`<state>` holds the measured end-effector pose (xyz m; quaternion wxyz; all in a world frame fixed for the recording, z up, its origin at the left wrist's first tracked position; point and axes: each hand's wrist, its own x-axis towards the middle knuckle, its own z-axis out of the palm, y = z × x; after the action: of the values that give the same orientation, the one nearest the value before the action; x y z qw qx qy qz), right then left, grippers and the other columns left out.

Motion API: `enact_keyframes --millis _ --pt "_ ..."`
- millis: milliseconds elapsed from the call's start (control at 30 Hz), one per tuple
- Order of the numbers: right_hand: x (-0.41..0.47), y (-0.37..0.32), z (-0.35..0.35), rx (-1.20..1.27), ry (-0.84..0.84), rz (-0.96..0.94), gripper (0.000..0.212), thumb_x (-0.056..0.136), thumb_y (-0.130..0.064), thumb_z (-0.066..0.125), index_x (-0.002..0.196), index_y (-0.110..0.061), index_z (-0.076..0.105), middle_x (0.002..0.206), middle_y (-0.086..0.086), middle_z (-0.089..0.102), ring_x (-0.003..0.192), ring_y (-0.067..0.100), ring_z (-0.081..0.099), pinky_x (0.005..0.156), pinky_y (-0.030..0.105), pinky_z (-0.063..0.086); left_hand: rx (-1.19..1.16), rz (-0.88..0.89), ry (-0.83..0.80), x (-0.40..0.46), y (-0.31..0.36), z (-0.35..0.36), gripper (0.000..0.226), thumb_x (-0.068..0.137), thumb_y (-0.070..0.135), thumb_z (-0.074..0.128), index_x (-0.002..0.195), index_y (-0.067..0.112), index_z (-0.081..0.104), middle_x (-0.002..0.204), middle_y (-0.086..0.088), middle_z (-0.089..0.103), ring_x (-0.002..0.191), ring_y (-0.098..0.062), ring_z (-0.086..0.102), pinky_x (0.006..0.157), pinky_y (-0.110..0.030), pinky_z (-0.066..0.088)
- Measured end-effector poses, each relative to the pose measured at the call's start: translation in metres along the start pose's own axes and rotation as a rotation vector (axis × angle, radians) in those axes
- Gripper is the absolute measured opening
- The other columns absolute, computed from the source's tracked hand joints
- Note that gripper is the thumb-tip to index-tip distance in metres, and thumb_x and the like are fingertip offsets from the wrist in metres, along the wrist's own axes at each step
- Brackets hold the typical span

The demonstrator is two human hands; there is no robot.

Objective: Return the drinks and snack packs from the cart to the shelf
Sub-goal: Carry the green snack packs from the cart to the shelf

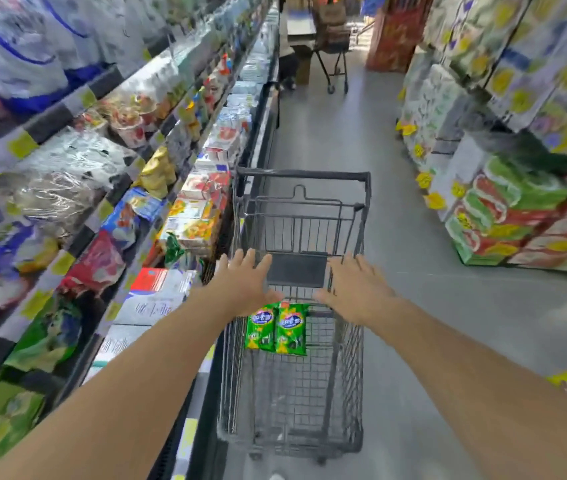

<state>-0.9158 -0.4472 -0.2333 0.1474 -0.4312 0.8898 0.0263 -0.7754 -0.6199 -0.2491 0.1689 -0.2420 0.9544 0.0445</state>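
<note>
Cart (297,358): parked close beside the shelf (157,237), for short reaches.
Snack packs (276,329): two, against the cart's near-left wall.
Left hand (245,284), right hand (356,291): fingers apart, empty, over the packs.

One head-worn wide-angle view looks forward and down the aisle, close over the cart (295,358), with the shelf (108,188) running along its left.

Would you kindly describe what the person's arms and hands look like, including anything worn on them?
Both forearms are bare as far as the view shows: no sleeves, gloves, watch or bracelets. The left hand and right hand show no rings, though blur hides fine detail.
</note>
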Motion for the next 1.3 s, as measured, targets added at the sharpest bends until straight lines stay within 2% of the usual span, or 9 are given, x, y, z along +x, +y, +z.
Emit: enact_keyframes --millis 133,267,400,500,800,933,1033,1200,1300 --pt "0.051 0.008 0.02 0.025 -0.072 0.052 0.085 0.092 -0.068 0.036 0.153 -0.009 0.025 0.156 0.017 0.031 0.145 0.034 0.028 0.117 0.05 0.028 -0.06 0.022 -0.07 0.054 -0.008 0.024 0.091 0.091 0.071 0.032 0.158 0.017 0.003 0.164 -0.018 0.007 0.151 -0.036 0.005 0.12 -0.055 0.011" --pt "0.098 0.018 0.051 0.205 -0.151 0.105 0.074 0.095 -0.061 0.041 0.145 -0.006 0.037 0.141 0.017 0.048 0.13 0.032 0.048 0.106 0.047 0.043 -0.26 -0.032 -0.074 0.096 -0.008 0.062 0.075 0.093 0.064 0.04 0.142 0.007 0.04 0.141 -0.02 0.045 0.13 -0.038 0.041 0.107 -0.05 0.038" --pt "0.153 0.029 0.109 0.38 -0.263 0.168 0.056 0.097 -0.051 0.048 0.126 -0.003 0.054 0.099 0.009 0.065 0.087 0.023 0.065 0.08 0.04 0.056 -0.41 -0.162 -0.141 0.142 -0.003 0.129 0.066 0.095 0.055 0.048 0.137 0.004 0.045 0.136 -0.019 0.05 0.125 -0.036 0.046 0.102 -0.048 0.043" --pt "0.201 0.043 0.165 0.474 -0.369 0.243 0.054 0.099 -0.047 0.047 0.119 0.002 0.057 0.089 0.012 0.062 0.103 0.033 0.067 0.062 0.031 0.046 -0.473 -0.274 -0.234 0.183 -0.001 0.189 0.07 0.095 0.054 0.049 0.143 0.005 0.04 0.141 -0.018 0.046 0.128 -0.035 0.045 0.103 -0.044 0.042" --pt "0.301 0.047 0.354 0.568 -0.619 0.372 0.071 0.096 -0.048 0.054 0.14 0.008 0.044 0.141 0.024 0.052 0.125 0.036 0.055 0.085 0.029 0.047 -0.388 -0.499 -0.281 0.279 -0.021 0.369 0.068 0.092 0.054 0.054 0.137 0.004 0.043 0.132 -0.02 0.053 0.124 -0.036 0.05 0.103 -0.042 0.04" --pt "0.322 0.036 0.396 0.555 -0.592 0.348 0.041 0.098 -0.039 0.055 0.114 -0.003 0.064 0.118 0.022 0.061 0.089 0.028 0.061 0.066 0.026 0.047 -0.397 -0.579 -0.225 0.303 -0.024 0.418 0.076 0.09 0.051 0.058 0.142 0.001 0.035 0.138 -0.024 0.046 0.127 -0.04 0.042 0.105 -0.047 0.034" --pt "0.331 0.028 0.423 0.564 -0.562 0.379 0.049 0.095 -0.041 0.059 0.124 -0.003 0.06 0.128 0.02 0.061 0.115 0.035 0.06 0.08 0.031 0.046 -0.323 -0.626 -0.171 0.31 -0.015 0.436 0.087 0.088 0.054 0.057 0.151 0.004 0.023 0.141 -0.024 0.037 0.126 -0.04 0.038 0.104 -0.046 0.03" --pt "0.341 0.028 0.445 0.745 -0.521 0.589 0.057 0.091 -0.04 0.064 0.132 -0.001 0.054 0.131 0.018 0.061 0.118 0.034 0.06 0.08 0.03 0.044 -0.462 -0.77 -0.104 0.311 0.007 0.439 0.093 0.082 0.045 0.067 0.154 0.013 0.017 0.155 -0.021 0.02 0.136 -0.042 0.026 0.109 -0.054 0.032" --pt "0.344 0.033 0.449 0.91 -0.477 0.723 0.068 0.084 -0.043 0.072 0.133 -0.002 0.052 0.129 0.015 0.062 0.115 0.033 0.061 0.09 0.034 0.051 -0.576 -0.898 -0.095 0.314 0.009 0.436 0.091 0.08 0.046 0.07 0.148 0.008 0.023 0.147 -0.018 0.032 0.132 -0.04 0.031 0.105 -0.054 0.034"
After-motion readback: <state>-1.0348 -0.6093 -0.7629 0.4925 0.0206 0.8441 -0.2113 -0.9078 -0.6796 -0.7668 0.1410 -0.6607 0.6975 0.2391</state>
